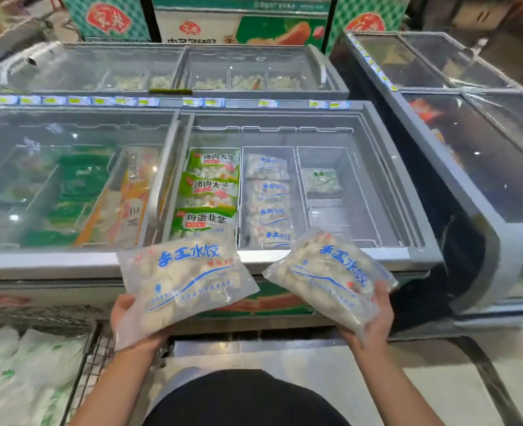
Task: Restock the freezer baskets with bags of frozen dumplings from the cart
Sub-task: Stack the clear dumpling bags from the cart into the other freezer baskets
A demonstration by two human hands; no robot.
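Dumplings in two clear, blue-lettered bags sit in the person's hands just in front of the freezer's near edge: the left bag (183, 281) rests on the left hand (131, 318), whose fingers lie beneath it with the thumb up its near-left side, and the right bag (330, 278) is cradled by the right hand (373, 315), fingers curled round its near-right end. Each bag's long axis runs away from its palm, towards the far side. The middle basket (267, 198), stacked with matching bags, lies straight beyond, between both hands. The right basket (324, 179) holds what looks like one greenish bag, nearer the right hand. The cart (85, 364) stands near-left.
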